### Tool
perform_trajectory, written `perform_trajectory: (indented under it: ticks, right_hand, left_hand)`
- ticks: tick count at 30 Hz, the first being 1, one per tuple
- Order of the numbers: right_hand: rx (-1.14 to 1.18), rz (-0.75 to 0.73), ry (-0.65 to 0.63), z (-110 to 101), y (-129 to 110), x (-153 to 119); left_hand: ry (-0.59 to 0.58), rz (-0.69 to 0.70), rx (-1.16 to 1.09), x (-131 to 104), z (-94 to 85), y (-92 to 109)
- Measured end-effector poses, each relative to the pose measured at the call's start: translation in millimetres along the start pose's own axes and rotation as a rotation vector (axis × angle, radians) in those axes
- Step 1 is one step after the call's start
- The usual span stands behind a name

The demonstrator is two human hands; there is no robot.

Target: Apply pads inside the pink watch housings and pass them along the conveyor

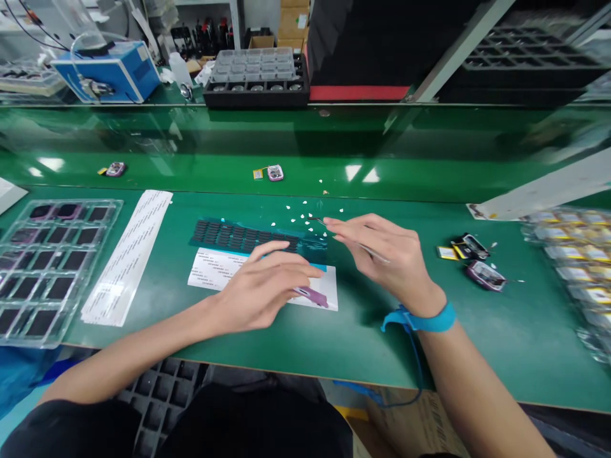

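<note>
My right hand (382, 257) is closed round metal tweezers (373, 253), whose tips are among several small white pieces (305, 217) on the green bench. A blue strap circles the right wrist. My left hand (267, 285) is closed on a small purple part (312, 296), held at the fingertips over a white printed sheet (210, 270). Just behind that sheet lies a teal film with rows of dark strips (238, 236), partly hidden by the left fingers.
At the left are a clear tray of dark screens (60, 288) and long white printed strips (131, 254). Opened small devices (485, 275) lie at the right, near a tray of yellow-and-silver parts (580, 254). Another opened device (275, 172) is behind the film.
</note>
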State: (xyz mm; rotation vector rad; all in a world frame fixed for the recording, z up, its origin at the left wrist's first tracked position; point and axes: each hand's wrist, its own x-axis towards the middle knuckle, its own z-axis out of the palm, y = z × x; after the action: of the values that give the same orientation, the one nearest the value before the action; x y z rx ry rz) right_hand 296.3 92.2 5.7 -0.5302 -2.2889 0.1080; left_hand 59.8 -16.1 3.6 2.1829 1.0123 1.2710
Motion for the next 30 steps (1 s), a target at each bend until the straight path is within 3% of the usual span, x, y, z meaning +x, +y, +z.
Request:
perform_trajectory:
  ticks: [2, 4, 6, 8, 12, 16, 21, 26, 30]
  right_hand:
    - [-0.038, -0.024, 0.043, 2.1, -1.5, 0.0]
    - [-0.048, -0.026, 0.077, 2.6, -5.3, 0.1]
    - [-0.038, -0.021, 0.093, 1.4, -12.1, 0.0]
    - [-0.039, -0.02, 0.081, -1.4, -22.0, -0.2]
    - [-0.013, -0.068, -0.052, -9.6, -45.0, 0.5]
    - [0.014, -0.203, -0.189, -11.4, -61.0, 1.6]
    - [-0.038, -0.297, -0.213, -6.3, -69.1, 0.8]
    - [-0.088, -0.248, -0.203, -3.9, -68.2, 1.9]
    - [-0.095, -0.301, -0.223, -3.2, -67.1, 3.5]
  left_hand:
    - [0.259, -0.255, -0.229, 5.2, -11.2, 5.8]
    - [0.413, -0.591, -0.485, 10.4, -18.9, 2.5]
    - [0.442, -0.841, -0.743, 13.5, -20.9, -6.3]
    - [0.404, -0.965, -0.917, 13.8, -18.3, -13.8]
    - [0.359, -0.977, -0.883, 10.9, -10.5, -14.0]
    - [0.424, -0.986, -0.787, 10.1, -8.6, -8.9]
    - [0.545, -1.071, -0.813, 12.3, -7.5, -8.7]
    - [0.472, -1.081, -0.808, 11.6, -3.8, -3.9]
    - [0.462, -1.076, -0.769, 9.9, -1.4, -0.8]
